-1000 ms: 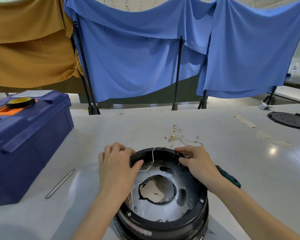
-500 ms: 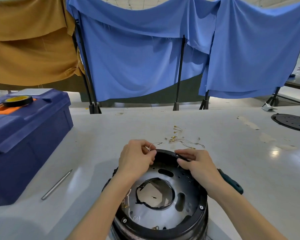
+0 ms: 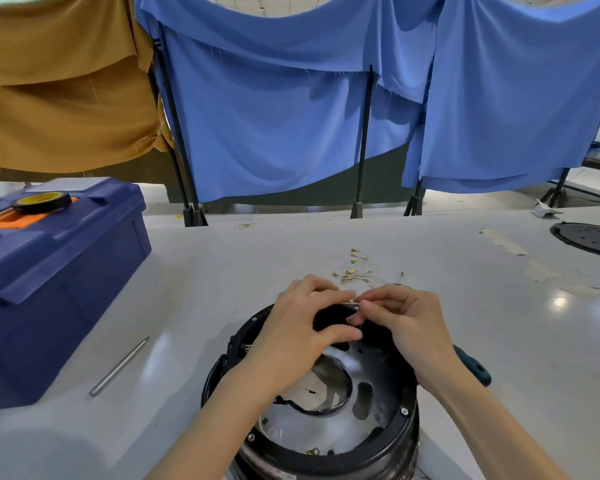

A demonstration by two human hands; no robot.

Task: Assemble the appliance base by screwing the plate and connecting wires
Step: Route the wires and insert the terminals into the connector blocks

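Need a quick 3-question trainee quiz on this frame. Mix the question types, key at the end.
1. True or false: the tape roll lies on the table beside the blue toolbox.
2. Where on the appliance base do the left hand and right hand meet? A) near rim B) far rim C) centre hole
3. What lies on the table between toolbox and base?
Key: 1 false, it sits on the toolbox lid. 2 B, where the right hand pinches a thin white wire. 3 a pointed metal rod.
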